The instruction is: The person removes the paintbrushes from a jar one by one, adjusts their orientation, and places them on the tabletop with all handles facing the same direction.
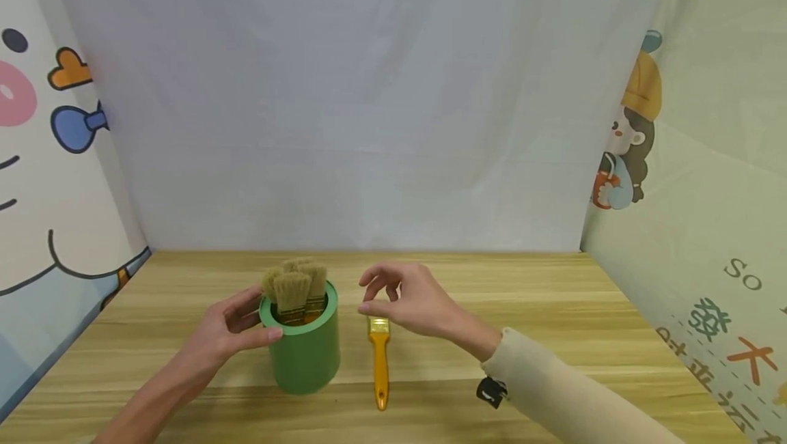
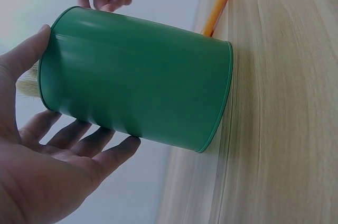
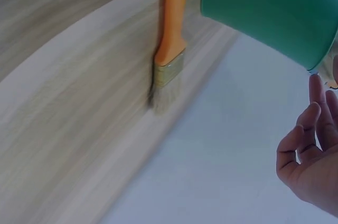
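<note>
A green cylindrical can point(image 1: 305, 362) stands upright on the wooden table, with several paintbrushes point(image 1: 292, 294) in it, bristles up. My left hand point(image 1: 224, 328) holds the can from the left, thumb at the near rim and fingers round the far side; the left wrist view shows those fingertips against the green wall point(image 2: 137, 76). To the right of the can lies a single paintbrush point(image 1: 381, 369) with an orange handle pointing toward me. My right hand point(image 1: 412, 297) hovers above its bristle end, fingers loosely bent and holding nothing. The right wrist view shows this brush's pale bristles point(image 3: 166, 96).
The wooden table point(image 1: 522, 348) reaches back to a plain pale cloth point(image 1: 369, 123). Printed cloths with cartoon figures hang at the left point(image 1: 55, 212) and right point(image 1: 695, 191). A small black tag point(image 1: 492, 392) hangs at my right sleeve.
</note>
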A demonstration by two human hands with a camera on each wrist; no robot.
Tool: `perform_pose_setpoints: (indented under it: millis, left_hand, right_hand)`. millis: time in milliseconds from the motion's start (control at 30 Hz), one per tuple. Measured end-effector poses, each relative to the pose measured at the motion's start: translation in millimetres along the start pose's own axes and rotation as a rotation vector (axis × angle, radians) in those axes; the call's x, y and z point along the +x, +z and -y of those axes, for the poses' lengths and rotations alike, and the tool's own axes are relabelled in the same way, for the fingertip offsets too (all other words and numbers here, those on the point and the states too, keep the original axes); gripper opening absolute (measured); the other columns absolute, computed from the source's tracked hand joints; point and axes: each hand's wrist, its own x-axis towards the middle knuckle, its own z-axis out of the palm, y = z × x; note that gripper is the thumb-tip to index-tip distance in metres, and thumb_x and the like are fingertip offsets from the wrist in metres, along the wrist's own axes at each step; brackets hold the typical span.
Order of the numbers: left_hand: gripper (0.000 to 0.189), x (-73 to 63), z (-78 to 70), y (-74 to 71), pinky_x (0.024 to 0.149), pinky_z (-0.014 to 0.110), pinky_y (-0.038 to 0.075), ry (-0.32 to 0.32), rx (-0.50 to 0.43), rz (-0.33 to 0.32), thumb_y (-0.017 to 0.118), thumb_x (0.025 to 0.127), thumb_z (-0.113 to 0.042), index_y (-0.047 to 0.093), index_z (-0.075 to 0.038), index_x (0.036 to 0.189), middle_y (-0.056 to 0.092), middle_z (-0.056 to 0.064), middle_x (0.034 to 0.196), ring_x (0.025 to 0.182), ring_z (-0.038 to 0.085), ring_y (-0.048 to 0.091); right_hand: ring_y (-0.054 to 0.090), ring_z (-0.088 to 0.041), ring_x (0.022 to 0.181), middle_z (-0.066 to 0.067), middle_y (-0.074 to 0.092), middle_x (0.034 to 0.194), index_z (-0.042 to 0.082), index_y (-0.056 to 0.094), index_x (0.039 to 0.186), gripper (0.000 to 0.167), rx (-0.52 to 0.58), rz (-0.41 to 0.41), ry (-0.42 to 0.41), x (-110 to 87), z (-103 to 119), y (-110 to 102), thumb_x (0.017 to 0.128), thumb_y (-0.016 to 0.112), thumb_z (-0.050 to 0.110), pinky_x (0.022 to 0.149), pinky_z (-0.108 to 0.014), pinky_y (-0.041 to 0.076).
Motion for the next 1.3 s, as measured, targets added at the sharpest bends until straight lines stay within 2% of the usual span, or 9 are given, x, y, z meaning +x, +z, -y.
perform_pose_setpoints:
  millis: [400,700,1300]
  left_hand:
    - [0.085,-0.6,-1.1,-0.3,0.11,0.057,0.046,0.021,0.002,0.003,0.072,0.1,-0.019,0.023,0.0,0.167,0.029,0.03,0.166,0.148,0.052,0.033]
    - [0.083,-1.0,-0.1,1.0,0.108,0.056,0.048,0.046,-0.01,0.007,0.072,0.101,-0.018,0.024,0.001,0.166,0.032,0.029,0.164,0.147,0.051,0.037]
    - [0.083,-1.1,-0.5,0.5,0.107,0.056,0.049,0.05,-0.014,0.01,0.072,0.101,-0.019,0.024,0.001,0.166,0.031,0.029,0.165,0.147,0.052,0.035]
  right_hand:
    - [0.052,-0.011,0.062,0.012,0.076,0.089,0.012,0.073,0.114,0.026,0.029,0.04,-0.094,7.1,20.8,8.0,0.091,0.085,0.012,0.062,-0.026,0.044]
    - [0.051,-0.009,0.065,0.01,0.076,0.091,0.007,0.072,0.117,0.03,0.042,0.034,-0.168,14.8,33.8,15.4,0.091,0.085,0.01,0.064,-0.026,0.044]
    - [0.051,-0.009,0.071,0.003,0.076,0.095,0.009,0.07,0.12,0.031,0.013,0.048,-0.199,29.6,42.8,29.6,0.093,0.084,0.01,0.066,-0.024,0.04]
